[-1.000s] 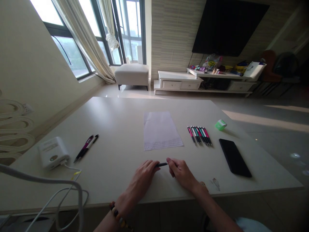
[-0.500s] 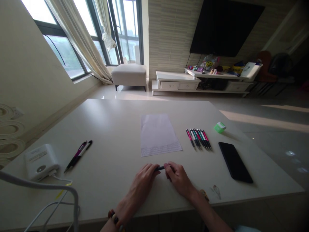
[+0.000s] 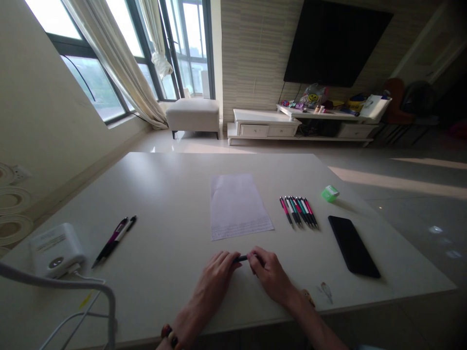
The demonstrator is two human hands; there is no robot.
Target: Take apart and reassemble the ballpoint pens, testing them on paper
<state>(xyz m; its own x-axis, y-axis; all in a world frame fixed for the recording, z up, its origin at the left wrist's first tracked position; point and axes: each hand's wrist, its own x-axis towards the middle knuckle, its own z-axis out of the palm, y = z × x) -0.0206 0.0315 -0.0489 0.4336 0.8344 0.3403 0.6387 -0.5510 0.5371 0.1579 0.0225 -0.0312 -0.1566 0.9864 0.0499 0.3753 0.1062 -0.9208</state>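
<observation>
Both my hands rest on the white table [image 3: 168,204] near its front edge, gripping one dark pen [image 3: 241,258] between them. My left hand [image 3: 214,278] pinches the pen's left end, and my right hand [image 3: 269,275] closes over its right end. Only a short middle stretch of the pen shows. A sheet of paper [image 3: 237,205] with lines of writing along its near edge lies just beyond my hands. To the right of the paper, several coloured pens [image 3: 299,212] lie side by side. Two more pens [image 3: 115,240] sit on the left.
A black phone [image 3: 352,245] lies face down at the right, with a green eraser [image 3: 330,193] beyond it. A white device [image 3: 54,249] with cables sits at the left edge. Beyond the table are a TV stand, a stool and windows.
My hands have drawn closer together on the pen, so less of it shows between them. The camera view has shifted slightly; the table's objects lie where they were.
</observation>
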